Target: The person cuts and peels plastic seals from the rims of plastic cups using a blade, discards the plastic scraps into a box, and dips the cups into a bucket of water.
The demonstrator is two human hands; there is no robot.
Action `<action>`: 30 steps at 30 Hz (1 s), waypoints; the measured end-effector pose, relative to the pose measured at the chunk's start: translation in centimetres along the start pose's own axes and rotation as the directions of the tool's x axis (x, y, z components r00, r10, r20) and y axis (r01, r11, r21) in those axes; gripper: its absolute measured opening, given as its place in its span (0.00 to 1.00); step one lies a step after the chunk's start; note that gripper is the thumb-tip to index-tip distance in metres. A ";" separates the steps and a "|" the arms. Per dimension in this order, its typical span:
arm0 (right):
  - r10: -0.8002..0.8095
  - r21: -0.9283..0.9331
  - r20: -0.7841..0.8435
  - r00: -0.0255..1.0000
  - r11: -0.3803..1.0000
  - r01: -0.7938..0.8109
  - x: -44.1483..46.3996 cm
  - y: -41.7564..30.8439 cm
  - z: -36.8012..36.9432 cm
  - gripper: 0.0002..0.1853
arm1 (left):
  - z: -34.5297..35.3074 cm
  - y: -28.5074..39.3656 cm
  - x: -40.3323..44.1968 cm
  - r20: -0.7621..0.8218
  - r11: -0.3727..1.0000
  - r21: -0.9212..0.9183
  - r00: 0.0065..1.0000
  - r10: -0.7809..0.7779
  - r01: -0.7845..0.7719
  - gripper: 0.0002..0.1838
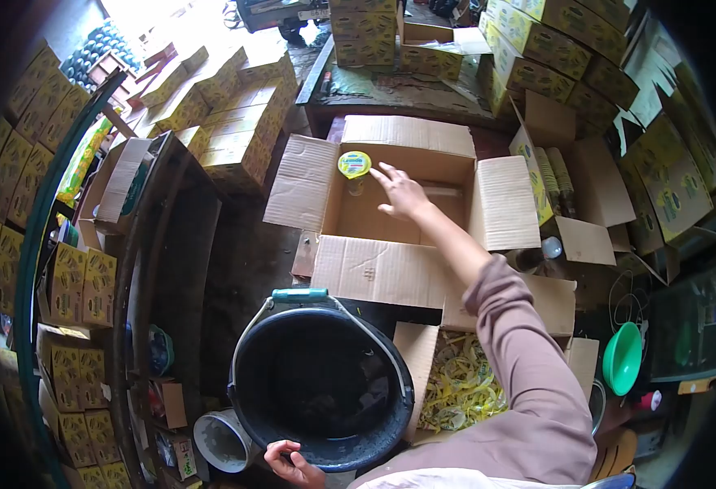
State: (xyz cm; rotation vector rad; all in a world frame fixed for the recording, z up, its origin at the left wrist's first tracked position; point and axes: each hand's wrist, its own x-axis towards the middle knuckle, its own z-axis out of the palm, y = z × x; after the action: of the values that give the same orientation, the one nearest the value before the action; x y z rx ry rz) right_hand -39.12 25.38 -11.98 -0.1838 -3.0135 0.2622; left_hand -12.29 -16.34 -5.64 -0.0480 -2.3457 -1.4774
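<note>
One lidded cup (355, 167) is beside the right hand (401, 193), fingers spread; the left hand (293, 465), half-open, is at the bucket (321, 387).

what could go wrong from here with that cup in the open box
The clear cup with a green-and-yellow lid might tip or slide, since no other cup stands beside it in the open brown cardboard box. The right hand has its fingers spread right next to the cup, so a careless move could knock it. The round black bucket looks wet inside and sits close to the box's near flap, so drips might dampen the cardboard.
</note>
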 end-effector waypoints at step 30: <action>-0.065 0.300 -0.699 0.712 0.878 0.374 -21.4 -7.7 -19.4 0.24 | -1.0 0.6 0.9 0.044 0.956 -0.208 0.975 0.219 -0.206 0.22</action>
State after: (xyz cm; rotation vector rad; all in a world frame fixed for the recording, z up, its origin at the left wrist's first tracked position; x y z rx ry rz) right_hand -16.53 18.31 6.22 0.1189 -2.1514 0.6561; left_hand -12.73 -17.04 -4.43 -0.3961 -2.1511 -1.6197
